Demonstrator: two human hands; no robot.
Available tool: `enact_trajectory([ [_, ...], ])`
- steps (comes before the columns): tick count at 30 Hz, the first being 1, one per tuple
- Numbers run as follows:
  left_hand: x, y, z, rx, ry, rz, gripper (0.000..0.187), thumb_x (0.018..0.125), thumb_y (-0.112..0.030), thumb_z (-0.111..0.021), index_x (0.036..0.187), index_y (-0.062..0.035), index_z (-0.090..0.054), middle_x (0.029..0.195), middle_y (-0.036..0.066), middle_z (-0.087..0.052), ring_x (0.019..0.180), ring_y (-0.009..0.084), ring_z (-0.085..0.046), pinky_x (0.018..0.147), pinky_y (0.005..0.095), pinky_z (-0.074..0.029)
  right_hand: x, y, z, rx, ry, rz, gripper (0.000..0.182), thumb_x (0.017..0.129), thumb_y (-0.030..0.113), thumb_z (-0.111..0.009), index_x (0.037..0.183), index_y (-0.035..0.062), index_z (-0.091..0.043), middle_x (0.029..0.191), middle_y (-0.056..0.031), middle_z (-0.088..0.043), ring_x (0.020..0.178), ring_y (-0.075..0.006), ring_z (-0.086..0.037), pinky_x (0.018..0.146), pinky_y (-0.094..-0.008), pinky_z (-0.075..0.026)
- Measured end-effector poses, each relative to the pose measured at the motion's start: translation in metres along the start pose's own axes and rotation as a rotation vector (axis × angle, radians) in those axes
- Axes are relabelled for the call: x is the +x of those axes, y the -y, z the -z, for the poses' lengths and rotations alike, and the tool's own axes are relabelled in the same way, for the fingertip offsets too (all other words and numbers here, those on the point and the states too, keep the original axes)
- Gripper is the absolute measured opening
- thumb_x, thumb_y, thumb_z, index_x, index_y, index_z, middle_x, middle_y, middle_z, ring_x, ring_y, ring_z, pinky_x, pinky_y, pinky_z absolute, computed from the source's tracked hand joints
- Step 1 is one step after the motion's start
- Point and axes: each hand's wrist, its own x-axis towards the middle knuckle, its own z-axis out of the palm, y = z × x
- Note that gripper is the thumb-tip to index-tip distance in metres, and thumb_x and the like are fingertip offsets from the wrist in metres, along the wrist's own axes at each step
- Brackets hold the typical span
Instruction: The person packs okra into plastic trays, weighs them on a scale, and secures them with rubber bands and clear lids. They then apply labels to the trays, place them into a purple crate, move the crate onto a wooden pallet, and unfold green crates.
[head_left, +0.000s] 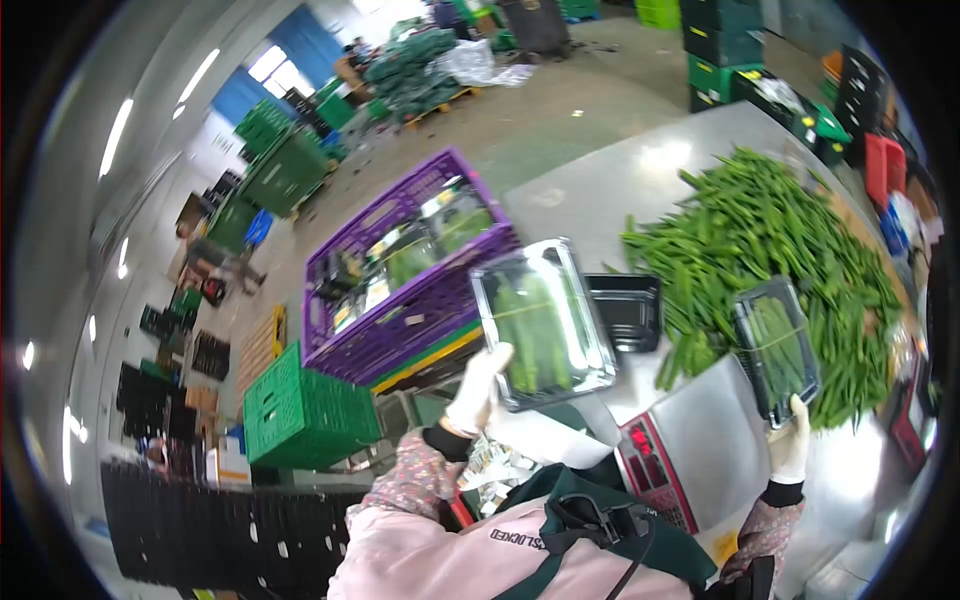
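My left hand (482, 388), in a white glove, grips the lower left edge of a clear lidded tray (540, 330) of green okra-like pods. At the right, my gloved right hand (790, 445) holds the bottom end of a black tray (775, 350) of banded green pods. That tray is in front of a large heap of loose green pods (740, 230) on the metal table (590, 190). An empty black tray (626, 310) lies just right of the clear lidded tray. Between my hands is a scale (655, 470) with red digits and a metal plate.
A purple crate (400, 320) with packed trays stands at the left of the table. Below it is a green crate (305, 415). Small labels (495, 470) lie near my body. Stacked dark crates (720, 50) are at the back right. Another person (205, 255) is far left.
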Motion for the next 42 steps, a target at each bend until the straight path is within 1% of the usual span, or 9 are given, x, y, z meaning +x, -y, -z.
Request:
enact_trajectory([
  [7,-0.052,-0.142,0.213,0.064,-0.497,-0.515,0.034,0.099,-0.025,-0.056,0.117,0.0029,-0.062,0.110,0.007,-0.066,0.097,0.0139,-0.063,0.086,0.0291,-0.051,0.025,-0.135,-0.266,-0.017,0.492,-0.380,0.043,0.095,0.023,-0.055,0.132,0.0009,-0.052,0.131,-0.0098,-0.060,0.117,-0.0219,-0.058,0.102,-0.0349,-0.043],
  [10,-0.061,-0.189,0.314,0.057,-0.553,-0.390,0.028,0.098,-0.021,-0.059,0.114,0.0007,-0.064,0.099,0.004,-0.068,0.081,0.0100,-0.064,0.070,0.0231,-0.051,0.029,-0.200,-0.371,-0.035,0.577,-0.560,0.038,0.094,0.022,-0.055,0.129,0.0060,-0.054,0.128,-0.0100,-0.060,0.110,-0.0220,-0.059,0.089,-0.0347,-0.047],
  [14,-0.031,-0.213,0.439,0.242,-0.706,-0.255,0.044,0.091,-0.038,-0.068,0.056,-0.0219,-0.048,0.044,-0.011,-0.029,0.034,0.0061,-0.025,0.038,0.0291,-0.012,0.044,-0.303,-0.478,0.006,0.764,-0.783,0.021,0.090,0.024,-0.065,0.107,0.0118,-0.059,0.100,-0.0031,-0.063,0.084,-0.0157,-0.058,0.074,-0.0295,-0.047],
  [24,0.011,-0.242,0.454,0.409,-0.522,0.019,0.037,0.091,-0.038,-0.067,0.076,-0.0044,-0.068,0.060,-0.003,-0.057,0.051,0.0075,-0.049,0.048,0.0256,-0.037,0.027,-0.481,-0.590,-0.085,0.556,-0.906,0.037,0.087,0.024,-0.070,0.112,0.0035,-0.053,0.103,-0.0183,-0.059,0.088,-0.0274,-0.060,0.076,-0.0353,-0.056],
  [27,0.024,-0.233,0.458,1.213,-0.591,0.061,0.057,0.084,-0.055,-0.066,0.086,0.0013,-0.073,0.069,0.013,-0.069,0.068,0.0232,-0.068,0.065,0.0352,-0.051,0.028,-0.487,-0.581,-0.185,0.544,-1.054,0.051,0.092,0.028,-0.063,0.122,-0.0073,-0.043,0.120,-0.0328,-0.052,0.108,-0.0401,-0.061,0.092,-0.0456,-0.053],
  [31,0.030,-0.228,0.436,1.645,-0.769,-0.061,0.047,0.083,-0.046,-0.065,0.104,-0.0045,-0.072,0.087,0.018,-0.071,0.084,0.0356,-0.068,0.079,0.0431,-0.053,0.017,-0.431,-0.589,-0.449,0.882,-1.181,0.044,0.094,0.027,-0.058,0.120,-0.0082,-0.054,0.112,-0.0213,-0.066,0.102,-0.0292,-0.066,0.088,-0.0382,-0.054],
  [33,0.031,-0.217,0.446,1.687,-0.753,-0.177,0.045,0.085,-0.042,-0.064,0.110,-0.0047,-0.069,0.087,0.019,-0.070,0.083,0.0362,-0.068,0.078,0.0441,-0.053,0.009,-0.416,-0.587,-0.605,0.993,-0.898,0.039,0.093,0.024,-0.061,0.118,-0.0058,-0.060,0.108,-0.0166,-0.068,0.097,-0.0241,-0.068,0.083,-0.0326,-0.054],
  [36,0.033,-0.209,0.454,1.753,-0.711,-0.203,0.043,0.088,-0.034,-0.062,0.119,-0.0047,-0.064,0.087,0.019,-0.070,0.082,0.0370,-0.067,0.075,0.0456,-0.053,0.008,-0.427,-0.581,-1.043,1.069,0.065,0.030,0.091,0.021,-0.063,0.114,0.0011,-0.066,0.101,-0.0100,-0.071,0.088,-0.0131,-0.066,0.077,-0.0251,-0.050],
  [42,0.038,-0.185,0.452,1.942,-0.722,-0.232,0.032,0.092,-0.025,-0.053,0.111,-0.0004,-0.059,0.083,0.017,-0.068,0.076,0.0334,-0.068,0.065,0.0466,-0.054,0.047,-0.468,-0.550,-1.432,1.024,0.997,0.030,0.086,0.027,-0.066,0.103,0.0031,-0.068,0.107,-0.0171,-0.066,0.103,-0.0336,-0.061,0.092,-0.0405,-0.048],
])
